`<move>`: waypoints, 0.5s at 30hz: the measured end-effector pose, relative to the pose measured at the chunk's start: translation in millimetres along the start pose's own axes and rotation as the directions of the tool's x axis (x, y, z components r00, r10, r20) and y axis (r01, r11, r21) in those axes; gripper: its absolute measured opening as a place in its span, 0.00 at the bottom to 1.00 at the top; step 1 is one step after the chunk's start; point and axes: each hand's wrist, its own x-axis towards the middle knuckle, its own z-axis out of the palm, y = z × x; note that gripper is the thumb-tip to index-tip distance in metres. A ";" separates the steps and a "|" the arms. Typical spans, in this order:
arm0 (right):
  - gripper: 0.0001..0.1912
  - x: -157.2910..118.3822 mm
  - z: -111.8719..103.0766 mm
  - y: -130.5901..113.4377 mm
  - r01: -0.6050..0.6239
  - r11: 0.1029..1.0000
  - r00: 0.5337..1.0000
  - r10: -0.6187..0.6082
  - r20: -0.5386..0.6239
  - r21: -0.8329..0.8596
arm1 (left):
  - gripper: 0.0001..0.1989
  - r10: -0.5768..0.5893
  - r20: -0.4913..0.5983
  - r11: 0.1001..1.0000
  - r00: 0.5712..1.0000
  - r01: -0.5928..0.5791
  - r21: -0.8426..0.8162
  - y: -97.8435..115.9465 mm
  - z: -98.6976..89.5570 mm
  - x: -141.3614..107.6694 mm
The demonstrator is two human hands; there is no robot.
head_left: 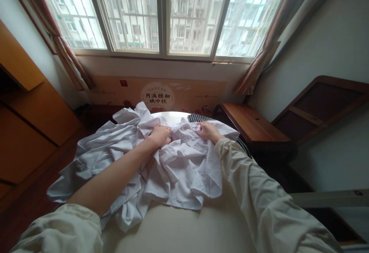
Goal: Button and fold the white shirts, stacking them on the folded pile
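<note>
Crumpled white cloth (184,172), which looks like a garment, lies heaped over a pale round-edged table (184,230). Its left part hangs over the table's side. My left hand (160,134) is closed on a fold near the middle of the heap. To the right, my right hand (210,131) has its thumb and fingers bent around another part of the same cloth, close to the far edge. A black-and-white striped cloth (198,118) shows from under the white cloth at the back right. The fingertips of both hands are partly hidden in the folds.
Beyond the table, a printed panel (115,88) stands below a barred window (190,19). A wooden desk or bench top (253,124) is at the right, beside a leaning wooden frame (317,107). Orange-brown cabinets (37,118) stand on the left. Curtains (67,59) hang at both sides.
</note>
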 end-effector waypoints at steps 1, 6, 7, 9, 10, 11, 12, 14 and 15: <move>0.19 -0.7 1.0 -2.6 0.017 1.000 1.000 -0.017 0.004 -0.009 | 0.23 -0.001 0.016 1.000 1.000 0.001 0.000 1.5 1.9 2.7; 0.08 -6.5 -7.7 -14.7 0.103 0.994 0.985 -0.105 -0.136 -0.019 | 0.15 0.013 0.026 0.999 1.000 -0.012 -0.039 5.3 3.3 11.4; 0.07 -7.3 -11.9 -16.0 0.107 0.994 0.978 -0.106 -0.181 0.000 | 0.15 0.008 0.029 0.999 1.000 -0.007 -0.043 5.0 2.1 12.4; 0.08 -8.7 -22.1 -17.7 0.084 0.994 0.969 -0.066 -0.236 0.064 | 0.15 -0.017 0.016 0.998 1.000 0.018 -0.064 3.3 -1.8 13.6; 0.08 -9.3 -27.7 -18.4 0.062 0.994 0.968 -0.037 -0.247 0.095 | 0.16 -0.044 0.000 0.995 0.999 0.044 -0.090 2.1 -4.5 14.0; 0.09 -9.7 -33.5 -19.3 0.036 0.992 0.967 -0.005 -0.255 0.117 | 0.16 -0.081 -0.018 0.989 0.997 0.078 -0.128 0.8 -7.7 14.5; 0.10 -10.0 -39.2 -20.5 0.014 0.991 0.964 0.022 -0.264 0.130 | 0.17 -0.124 -0.035 0.978 0.992 0.116 -0.175 -0.5 -11.3 15.1; 0.11 -10.1 -50.1 -24.8 -0.011 0.989 0.953 0.054 -0.299 0.146 | 0.20 -0.205 -0.065 0.945 0.977 0.180 -0.273 -2.6 -19.9 17.1; 0.11 -9.6 -55.1 -28.0 -0.015 0.986 0.944 0.068 -0.322 0.166 | 0.21 -0.238 -0.087 0.929 0.967 0.200 -0.311 -3.4 -24.6 18.6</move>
